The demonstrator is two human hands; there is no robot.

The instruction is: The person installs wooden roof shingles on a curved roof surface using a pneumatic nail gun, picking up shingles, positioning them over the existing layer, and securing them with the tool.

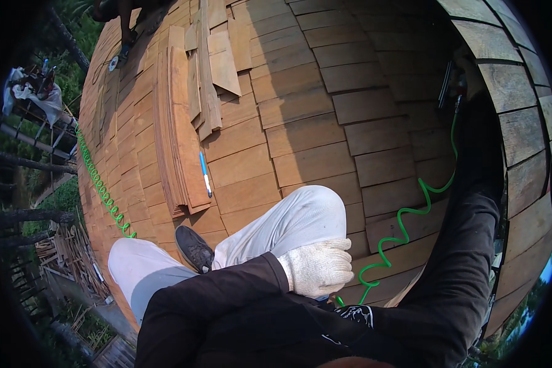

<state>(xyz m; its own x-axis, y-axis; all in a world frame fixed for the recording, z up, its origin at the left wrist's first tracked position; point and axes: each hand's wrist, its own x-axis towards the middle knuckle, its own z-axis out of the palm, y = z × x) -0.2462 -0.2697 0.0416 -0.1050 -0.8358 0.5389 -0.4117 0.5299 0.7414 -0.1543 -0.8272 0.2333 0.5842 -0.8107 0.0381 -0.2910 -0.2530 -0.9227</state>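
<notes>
My left hand [315,267], in a whitish knit glove, rests at my bent right knee, fingers curled; what they hold, if anything, is hidden. My right arm reaches into shadow at upper right, where my right hand [469,73] grips a dimly seen air tool [460,89] joined to a green coiled hose [402,227]. On the wooden shingles [306,150] lies a long stack of thin boards [175,141], with a blue and white pen-like item [205,175] beside it and loose shingles [222,61] beyond.
A co-worker's leg [125,24] and a small tool [115,61] are at top left. Past the roof's left edge are trees, a platform with bags [37,98] and a timber pile [67,264]. A shingled upright surface [515,135] curves along my right. Another coiled hose [98,184] runs leftward.
</notes>
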